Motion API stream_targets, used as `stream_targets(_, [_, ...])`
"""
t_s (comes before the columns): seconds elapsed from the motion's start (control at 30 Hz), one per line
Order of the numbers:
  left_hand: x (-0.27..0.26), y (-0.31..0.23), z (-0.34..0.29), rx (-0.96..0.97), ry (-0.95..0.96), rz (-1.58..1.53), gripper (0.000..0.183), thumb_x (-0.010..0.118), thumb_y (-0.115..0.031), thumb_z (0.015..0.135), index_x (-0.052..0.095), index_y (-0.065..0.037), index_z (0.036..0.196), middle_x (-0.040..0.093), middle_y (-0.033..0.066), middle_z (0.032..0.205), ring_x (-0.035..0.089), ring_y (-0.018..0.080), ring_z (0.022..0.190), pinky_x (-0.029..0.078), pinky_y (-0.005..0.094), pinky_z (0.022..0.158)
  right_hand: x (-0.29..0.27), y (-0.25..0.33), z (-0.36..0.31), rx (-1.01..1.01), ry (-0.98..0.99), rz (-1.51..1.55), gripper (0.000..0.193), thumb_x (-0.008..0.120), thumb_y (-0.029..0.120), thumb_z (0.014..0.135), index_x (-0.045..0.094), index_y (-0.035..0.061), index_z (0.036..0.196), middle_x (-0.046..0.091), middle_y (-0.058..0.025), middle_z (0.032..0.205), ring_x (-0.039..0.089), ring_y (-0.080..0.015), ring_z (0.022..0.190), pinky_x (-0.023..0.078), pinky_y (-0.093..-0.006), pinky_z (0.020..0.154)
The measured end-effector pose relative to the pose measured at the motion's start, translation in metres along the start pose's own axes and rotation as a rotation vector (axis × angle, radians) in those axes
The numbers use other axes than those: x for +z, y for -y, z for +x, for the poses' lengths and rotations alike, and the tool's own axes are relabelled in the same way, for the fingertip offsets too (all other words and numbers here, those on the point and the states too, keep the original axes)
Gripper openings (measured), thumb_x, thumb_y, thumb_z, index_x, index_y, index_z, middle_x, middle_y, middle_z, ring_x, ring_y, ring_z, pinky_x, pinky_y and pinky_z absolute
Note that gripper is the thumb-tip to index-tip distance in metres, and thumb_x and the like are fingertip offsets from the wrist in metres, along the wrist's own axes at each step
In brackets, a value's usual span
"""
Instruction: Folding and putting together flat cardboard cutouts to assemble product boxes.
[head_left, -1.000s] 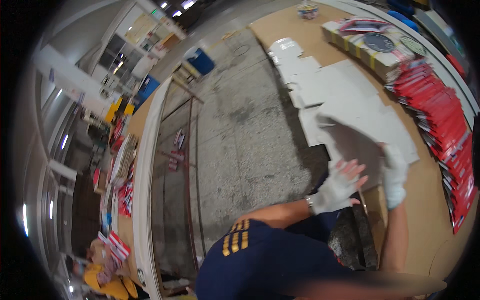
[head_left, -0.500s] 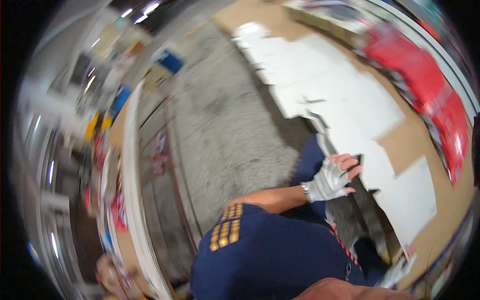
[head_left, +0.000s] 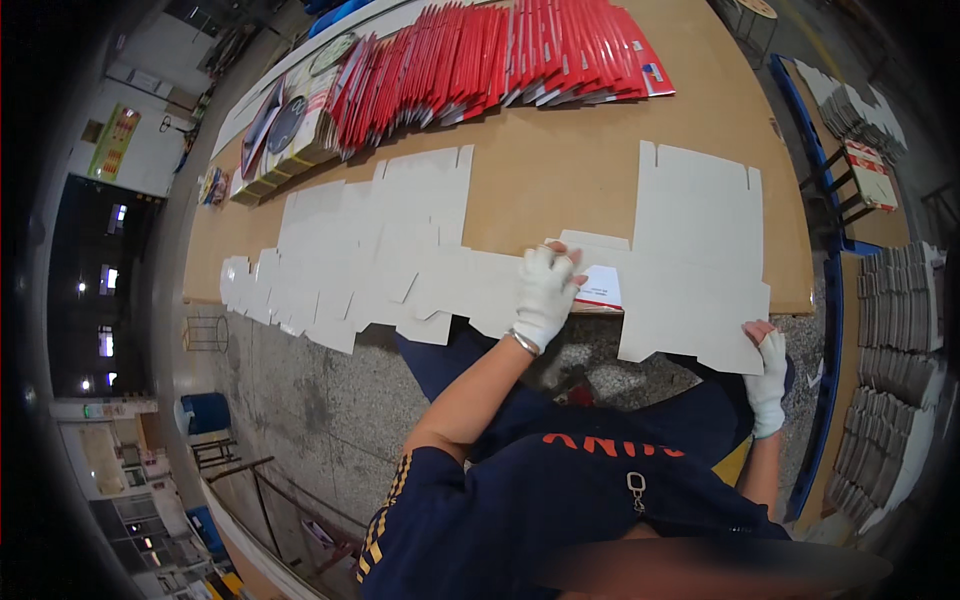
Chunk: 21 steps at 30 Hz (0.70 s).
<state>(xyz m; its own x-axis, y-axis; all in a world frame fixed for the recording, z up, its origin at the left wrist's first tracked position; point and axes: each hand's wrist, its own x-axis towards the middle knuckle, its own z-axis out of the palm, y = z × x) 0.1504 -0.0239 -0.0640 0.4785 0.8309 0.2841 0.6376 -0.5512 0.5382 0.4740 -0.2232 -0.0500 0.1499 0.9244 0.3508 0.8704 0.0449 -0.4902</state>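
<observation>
The left hand has been brought down to the small white paper, fingers a bit spread. The big white card is laid flat on the table beside the right hand; pinching cannot be told. Now both can be reached.

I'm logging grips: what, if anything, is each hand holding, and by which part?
A grip cannot be told: the right hand is at the near right corner of the large white blank; the left hand lies over white cardboard.
</observation>
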Motion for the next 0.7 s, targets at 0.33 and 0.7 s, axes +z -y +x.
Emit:
stream_targets(0.33, [0.02,-0.082,0.013,0.126,0.251,-0.181,0.025,0.065,-0.013,0.079,0.061,-0.007,0.104,0.054,0.0073,0.124,0.04,0.0308,0.127,0.02,0.0539,0.11,0.005,0.015,0.028,0.661,-0.269,0.234,0.08,0.075,0.013,0.075,0.034,0.0044,0.142,0.059,-0.0102,0.106,0.056,-0.0198,0.095,0.044,-0.0298,0.086])
stream_targets(0.7, [0.06,-0.122,0.011,0.461,0.437,0.189,0.081,0.061,-0.036,0.078,0.03,0.003,0.141,0.024,0.0193,0.15,0.018,0.0343,0.142,0.008,0.0636,0.11,0.086,0.095,-0.003,0.657,-0.179,1.06,0.024,0.057,0.019,0.091,0.059,0.0021,0.109,0.059,0.0001,0.097,0.053,-0.011,0.086,0.042,-0.0252,0.077])
